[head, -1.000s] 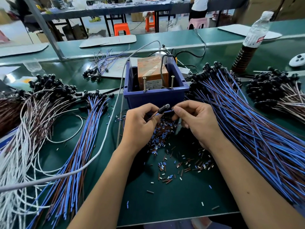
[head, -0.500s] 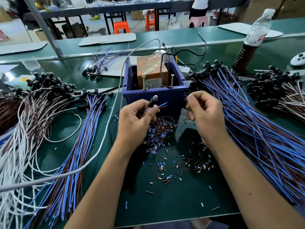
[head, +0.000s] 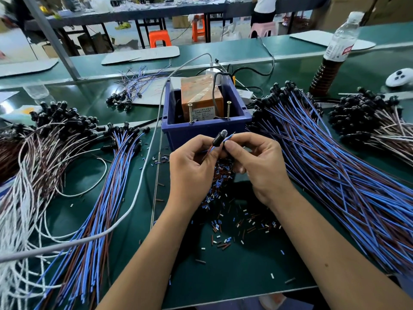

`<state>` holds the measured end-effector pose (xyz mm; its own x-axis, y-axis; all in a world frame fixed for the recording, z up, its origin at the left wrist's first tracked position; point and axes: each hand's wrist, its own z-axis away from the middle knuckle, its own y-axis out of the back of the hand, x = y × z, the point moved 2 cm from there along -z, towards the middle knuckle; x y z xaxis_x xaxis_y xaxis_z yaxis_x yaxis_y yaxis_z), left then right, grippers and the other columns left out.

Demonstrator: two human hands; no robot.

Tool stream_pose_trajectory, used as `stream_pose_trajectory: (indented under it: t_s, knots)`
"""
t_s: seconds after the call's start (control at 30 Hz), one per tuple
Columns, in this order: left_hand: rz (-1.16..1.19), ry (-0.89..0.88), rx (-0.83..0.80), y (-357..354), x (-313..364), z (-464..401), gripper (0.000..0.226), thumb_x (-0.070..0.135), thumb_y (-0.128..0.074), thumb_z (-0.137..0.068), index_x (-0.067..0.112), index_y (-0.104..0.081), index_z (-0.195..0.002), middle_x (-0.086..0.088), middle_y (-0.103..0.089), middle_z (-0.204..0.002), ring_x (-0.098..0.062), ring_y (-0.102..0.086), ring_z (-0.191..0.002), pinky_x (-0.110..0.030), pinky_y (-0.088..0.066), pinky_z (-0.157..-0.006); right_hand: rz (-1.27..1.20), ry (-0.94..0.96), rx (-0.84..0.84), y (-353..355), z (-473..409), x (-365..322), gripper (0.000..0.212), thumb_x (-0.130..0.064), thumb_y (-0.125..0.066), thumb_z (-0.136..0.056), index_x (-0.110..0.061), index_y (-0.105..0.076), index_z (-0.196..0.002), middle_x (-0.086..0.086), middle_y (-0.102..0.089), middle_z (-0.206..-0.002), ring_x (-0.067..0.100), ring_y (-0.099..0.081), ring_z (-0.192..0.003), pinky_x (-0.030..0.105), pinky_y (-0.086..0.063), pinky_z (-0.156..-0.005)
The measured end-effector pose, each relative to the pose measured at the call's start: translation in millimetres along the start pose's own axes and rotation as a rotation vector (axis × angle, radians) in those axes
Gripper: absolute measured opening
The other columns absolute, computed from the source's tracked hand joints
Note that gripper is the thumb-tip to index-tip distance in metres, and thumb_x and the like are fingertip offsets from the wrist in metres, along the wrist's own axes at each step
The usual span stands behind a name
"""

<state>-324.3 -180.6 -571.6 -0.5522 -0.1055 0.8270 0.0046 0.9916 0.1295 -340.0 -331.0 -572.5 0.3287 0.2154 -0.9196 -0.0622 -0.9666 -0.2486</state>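
Both hands meet in front of a blue bin (head: pixel 207 132). My left hand (head: pixel 192 166) grips a short blue and brown wire lead whose black capped connector (head: pixel 219 138) sticks up between the hands. My right hand (head: pixel 259 162) pinches the blue wire ends right beside the connector. Under the hands lies a heap of cut insulation bits (head: pixel 221 177) in blue, brown and white. An orange box (head: pixel 201 95) and two upright screws (head: pixel 228 109) sit in the bin.
A big fan of blue-brown leads (head: pixel 335 166) spreads on the right, another bundle (head: pixel 107 198) on the left, white-brown leads (head: pixel 29 166) at far left. A grey cable (head: pixel 143 175) crosses the green mat. A bottle (head: pixel 330 57) stands at back right.
My right hand, apart from the left half a second ago, has come back in and taken the wire ends. The connector has risen a little toward the bin.
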Motion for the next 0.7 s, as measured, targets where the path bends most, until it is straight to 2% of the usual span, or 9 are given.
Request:
stream_pose_trajectory:
  t_s: [0.1,0.17,0.27,0.33,0.4,0.43,0.53,0.6,0.7]
  knots:
    - [0.003,-0.005,0.005,0,0,1,0.009,0.009,-0.068,-0.098,0.011,-0.073,-0.090,0.003,-0.074,-0.080,-0.010,-0.071,-0.075,-0.023,-0.054,-0.069,0.002,-0.005,0.002,0,-1,-1,0.005,-0.001,-0.074,-0.091,-0.006,-0.076,-0.092,0.008,-0.075,-0.078,0.011,-0.066,-0.062,0.020,-0.044,-0.048]
    - [-0.020,-0.025,0.026,-1,1,1,0.008,0.013,-0.069,-0.097,0.013,-0.074,-0.091,0.003,-0.073,-0.080,-0.013,-0.070,-0.075,-0.028,-0.055,-0.067,-0.007,-0.007,-0.001,1,-2,-2,0.008,-0.002,-0.074,-0.092,-0.009,-0.077,-0.090,0.004,-0.073,-0.076,0.008,-0.057,-0.053,0.020,-0.044,-0.048]
    - [-0.097,-0.121,0.131,2,5,0,0.006,0.014,-0.071,-0.096,0.014,-0.075,-0.092,0.005,-0.070,-0.086,-0.016,-0.068,-0.079,-0.032,-0.052,-0.064,-0.031,-0.012,-0.017,3,-3,-3,0.011,-0.005,-0.072,-0.096,-0.013,-0.075,-0.088,0.004,-0.070,-0.080,0.011,-0.049,-0.049,0.023,-0.045,-0.050]
    - [-0.135,-0.156,0.229,5,6,0,0.007,0.010,-0.071,-0.096,0.013,-0.074,-0.091,0.004,-0.068,-0.086,-0.020,-0.065,-0.078,-0.038,-0.051,-0.059,-0.077,-0.016,-0.028,3,-4,-4,0.009,-0.009,-0.067,-0.098,-0.013,-0.070,-0.091,0.008,-0.073,-0.091,0.014,-0.049,-0.049,0.026,-0.046,-0.052]
    - [-0.147,-0.166,0.330,9,8,1,0.009,0.009,-0.069,-0.096,0.015,-0.073,-0.091,0.005,-0.068,-0.083,-0.017,-0.064,-0.074,-0.035,-0.050,-0.060,-0.124,-0.027,-0.036,4,-6,-5,0.007,-0.011,-0.059,-0.101,-0.013,-0.062,-0.095,0.013,-0.076,-0.104,0.016,-0.051,-0.048,0.029,-0.048,-0.054]
    - [-0.135,-0.168,0.378,10,9,2,0.008,0.011,-0.068,-0.097,0.016,-0.073,-0.092,0.006,-0.070,-0.081,-0.013,-0.066,-0.072,-0.029,-0.050,-0.061,-0.137,-0.030,-0.039,4,-7,-5,0.008,-0.012,-0.055,-0.103,-0.013,-0.058,-0.096,0.016,-0.077,-0.107,0.017,-0.052,-0.048,0.030,-0.049,-0.055]
    - [-0.158,-0.157,0.494,16,11,1,0.009,0.021,-0.065,-0.100,0.016,-0.072,-0.098,0.006,-0.073,-0.076,-0.004,-0.066,-0.065,-0.015,-0.044,-0.062,-0.088,0.017,0.014,3,-9,-6,0.011,-0.012,-0.051,-0.107,-0.012,-0.054,-0.096,0.016,-0.077,-0.096,0.018,-0.052,-0.047,0.030,-0.048,-0.053]
    - [-0.192,-0.129,0.537,17,9,0,0.011,0.024,-0.063,-0.102,0.016,-0.071,-0.100,0.008,-0.073,-0.073,-0.004,-0.062,-0.060,-0.016,-0.041,-0.061,0.037,0.104,0.112,3,-11,-7,0.011,-0.012,-0.056,-0.106,-0.011,-0.060,-0.097,0.010,-0.075,-0.084,0.018,-0.051,-0.048,0.027,-0.047,-0.050]
    - [-0.168,-0.090,0.530,18,8,-3,0.007,0.024,-0.064,-0.102,0.027,-0.070,-0.100,0.009,-0.072,-0.071,-0.009,-0.061,-0.060,-0.024,-0.043,-0.061,0.238,0.235,0.254,2,-15,-12,0.010,-0.013,-0.062,-0.103,-0.011,-0.070,-0.097,0.003,-0.072,-0.077,0.014,-0.055,-0.051,0.024,-0.047,-0.051]
